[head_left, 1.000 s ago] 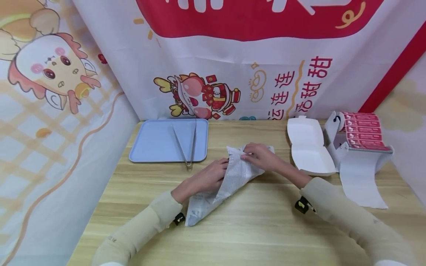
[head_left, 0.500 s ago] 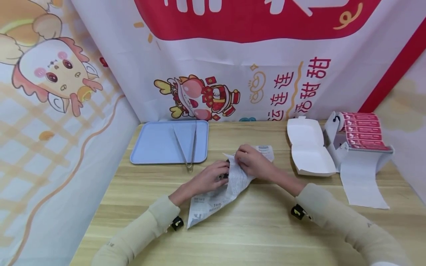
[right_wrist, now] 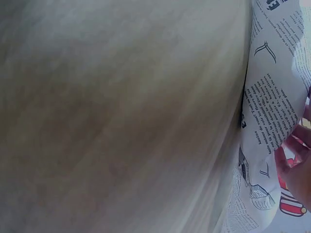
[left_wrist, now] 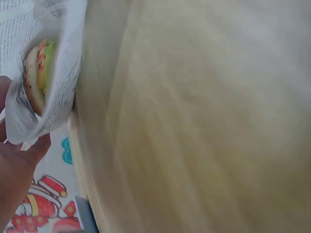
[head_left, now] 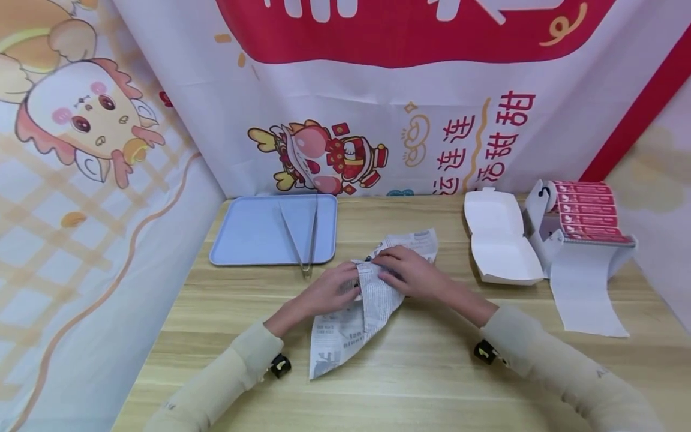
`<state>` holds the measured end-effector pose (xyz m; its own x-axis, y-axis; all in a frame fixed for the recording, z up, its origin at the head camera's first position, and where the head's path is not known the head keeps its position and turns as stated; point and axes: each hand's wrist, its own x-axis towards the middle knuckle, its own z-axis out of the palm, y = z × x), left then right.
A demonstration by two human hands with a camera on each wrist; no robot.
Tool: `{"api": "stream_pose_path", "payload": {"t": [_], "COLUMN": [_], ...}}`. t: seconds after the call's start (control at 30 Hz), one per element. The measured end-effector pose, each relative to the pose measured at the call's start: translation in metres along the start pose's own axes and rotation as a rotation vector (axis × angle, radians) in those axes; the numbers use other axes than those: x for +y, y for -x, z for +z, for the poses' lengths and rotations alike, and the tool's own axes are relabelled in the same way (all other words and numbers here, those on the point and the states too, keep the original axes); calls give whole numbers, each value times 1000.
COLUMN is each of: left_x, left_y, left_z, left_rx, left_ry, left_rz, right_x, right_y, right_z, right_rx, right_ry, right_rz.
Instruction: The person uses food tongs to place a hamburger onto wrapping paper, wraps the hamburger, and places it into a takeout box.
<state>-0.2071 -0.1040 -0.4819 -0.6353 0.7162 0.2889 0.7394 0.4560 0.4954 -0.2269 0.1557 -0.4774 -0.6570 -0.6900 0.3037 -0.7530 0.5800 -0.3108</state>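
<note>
A sheet of newsprint-patterned wrapping paper [head_left: 337, 342] lies slantwise on the table, folded over in the middle. In the left wrist view, a hamburger [left_wrist: 34, 80] with a seeded bun, green leaf and orange-yellow filling shows through the paper's open side. My left hand [head_left: 329, 291] grips the paper around the burger from the left, thumb and fingers on either side of it. From the right, my right hand [head_left: 412, 274] holds the folded paper near its top edge, fingers bent over it. The paper hides the burger almost wholly in the head view.
A blue tray [head_left: 248, 234] stands back left, with metal tongs [head_left: 310, 255] lying across its front rim. Back right are an open white clamshell box [head_left: 504, 255] and a label dispenser [head_left: 588, 210] with a red-printed roll and a hanging white strip. A printed cloth backs the table.
The raised paper flap has come down over the middle. My right hand has moved left and toward me with it, while my left hand has shifted slightly left.
</note>
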Motion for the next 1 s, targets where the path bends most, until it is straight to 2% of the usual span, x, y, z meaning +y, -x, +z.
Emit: {"api": "stream_pose_path", "payload": {"t": [0.13, 0.23, 0.3, 0.37, 0.43, 0.47, 0.5, 0.53, 0.67, 0.73, 0.8, 0.87, 0.93, 1.0], "left_x": [-5, -6, -5, -2, 6, 11, 16, 21, 38, 41, 42, 40, 39, 38], "left_y": [9, 11, 11, 9, 4, 1, -4, -7, -21, -24, -23, -22, -21, -22], "left_z": [-5, -7, -8, -10, -14, -17, -18, -19, -13, -8, -3, 0, 4, 6], "left_rx": [37, 48, 100, 201, 291, 308, 295, 254, -62, -177, -230, -238, -239, -253], "left_ry": [150, 212, 165, 78, -6, -63, -116, -161, -304, -354, -388, -401, -403, -407], "left_rz": [-95, -114, -102, -78, -60, -48, -39, -34, -73, -116, -148, -156, -154, -153], "right_x": [1, 0, 0, -2, -3, -4, -4, -6, -8, -8, -9, -9, -11, -14], "right_y": [1, 1, 1, 2, 2, 2, 3, 2, 1, 1, 2, 3, 7, 13], "right_z": [4, 5, 6, 7, 8, 8, 8, 9, 10, 9, 9, 9, 7, 5], "right_rx": [-35, -63, -86, -116, -126, -127, -126, -128, -136, -148, -152, -126, -73, 18], "right_ry": [36, 64, 90, 112, 114, 111, 109, 105, 88, 82, 76, 87, 107, 125], "right_rz": [33, 55, 65, 75, 72, 70, 71, 75, 106, 119, 134, 150, 168, 181]}}
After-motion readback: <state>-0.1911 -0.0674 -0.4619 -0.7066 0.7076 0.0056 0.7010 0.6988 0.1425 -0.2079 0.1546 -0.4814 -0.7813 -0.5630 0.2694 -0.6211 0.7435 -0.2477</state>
